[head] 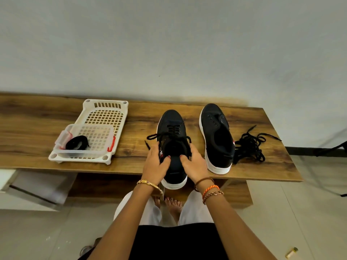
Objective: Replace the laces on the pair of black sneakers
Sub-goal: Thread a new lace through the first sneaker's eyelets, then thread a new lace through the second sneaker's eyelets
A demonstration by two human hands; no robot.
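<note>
Fingers of both hands curl round the collar of the laced sneaker (173, 145) at the tabletop's front edge, heel overhanging it: left hand (155, 164) on its left side, right hand (193, 162) on its right, thumbs resting on the heel. Toward the tabletop's left, a white slotted basket (105, 113) holds a clear box (84, 139) with a coiled black lace (77, 142). Right of the hands stands the unlaced sneaker (217, 136), and near the right edge lies a tangle of black laces (250, 145).
</note>
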